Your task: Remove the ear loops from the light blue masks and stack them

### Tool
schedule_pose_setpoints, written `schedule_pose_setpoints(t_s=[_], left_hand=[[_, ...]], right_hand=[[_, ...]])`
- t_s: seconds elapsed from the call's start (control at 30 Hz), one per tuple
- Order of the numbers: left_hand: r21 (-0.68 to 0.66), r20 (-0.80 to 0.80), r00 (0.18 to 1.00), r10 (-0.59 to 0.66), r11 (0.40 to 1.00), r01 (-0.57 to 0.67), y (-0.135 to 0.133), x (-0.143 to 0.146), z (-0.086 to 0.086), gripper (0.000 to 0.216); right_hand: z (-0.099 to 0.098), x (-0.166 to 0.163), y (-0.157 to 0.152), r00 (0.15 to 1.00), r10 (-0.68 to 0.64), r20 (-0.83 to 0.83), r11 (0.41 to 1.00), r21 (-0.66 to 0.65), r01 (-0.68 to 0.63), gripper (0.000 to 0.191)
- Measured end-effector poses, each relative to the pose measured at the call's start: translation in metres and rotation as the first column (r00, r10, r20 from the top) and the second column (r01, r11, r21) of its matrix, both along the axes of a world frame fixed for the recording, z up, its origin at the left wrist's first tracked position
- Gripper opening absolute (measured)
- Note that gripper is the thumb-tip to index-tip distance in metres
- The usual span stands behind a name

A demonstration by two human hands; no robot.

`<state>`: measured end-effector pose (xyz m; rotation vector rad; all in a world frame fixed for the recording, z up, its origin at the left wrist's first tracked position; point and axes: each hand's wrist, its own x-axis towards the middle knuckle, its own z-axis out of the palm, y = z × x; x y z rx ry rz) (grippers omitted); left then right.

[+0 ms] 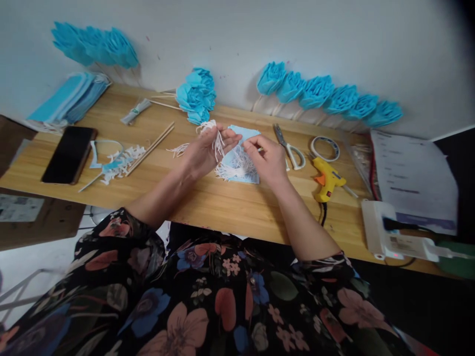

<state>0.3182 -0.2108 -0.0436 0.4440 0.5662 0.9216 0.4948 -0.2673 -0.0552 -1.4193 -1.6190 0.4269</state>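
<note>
A bundle of thin white elastic cords [218, 143] hangs over my left hand [204, 151], gripped at the thumb with the other fingers stretched to the right. My right hand [265, 155] is closed in a pinch close to the left fingertips; whatever is between its fingers is too small to make out. Beneath both hands lies a light blue face mask [248, 132], flat on the table. A loose heap of white cords [239, 165] covers its lower part. Several more cords [179, 150] rest left of my left wrist.
Scissors [289, 148], a tape roll [325, 148] and a yellow glue gun [328, 180] lie to the right. Blue flowers [317, 92] on sticks lean along the wall. At left are a phone [69, 155], stacked masks [70, 96], wooden sticks [150, 148] and white scraps [126, 160].
</note>
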Motion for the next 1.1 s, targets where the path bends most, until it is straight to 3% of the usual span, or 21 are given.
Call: schedule_pose_setpoints(t_s=[0.2, 0.33, 0.5, 0.7, 0.9, 1.1], left_hand=[[0.019, 0.024, 1.0, -0.006, 1.0, 0.005, -0.003, 0.0, -0.001, 0.023], [0.025, -0.002, 1.0, 0.015, 1.0, -0.015, -0.007, 0.002, 0.002, 0.021], [0.006, -0.011, 1.0, 0.001, 1.0, -0.001, -0.01, 0.004, 0.003, 0.024], [0.008, -0.018, 0.999, 0.035, 0.999, -0.035, 0.0, -0.001, 0.003, 0.032], [0.058, -0.087, 0.994, 0.073, 0.996, -0.068, 0.005, -0.005, 0.002, 0.03], [0.108, -0.077, 0.994, 0.077, 0.992, -0.068, 0.007, -0.007, -0.006, 0.023]], right_hand=[[-0.003, -0.011, -0.003, 0.993, 0.111, 0.026, 0.984, -0.144, -0.107, 0.015], [-0.006, -0.018, -0.005, 0.991, 0.119, 0.06, 0.973, -0.206, -0.104, 0.014], [-0.01, -0.023, -0.006, 0.991, 0.133, -0.025, 0.958, -0.253, -0.135, 0.014], [0.014, -0.002, -0.006, 0.963, 0.231, -0.143, 0.926, -0.272, -0.262, 0.022], [0.042, 0.024, -0.017, 0.945, 0.321, 0.06, 0.93, -0.208, -0.302, 0.018], [0.053, 0.036, -0.024, 0.962, 0.247, 0.116, 0.962, -0.152, -0.229, 0.009]])
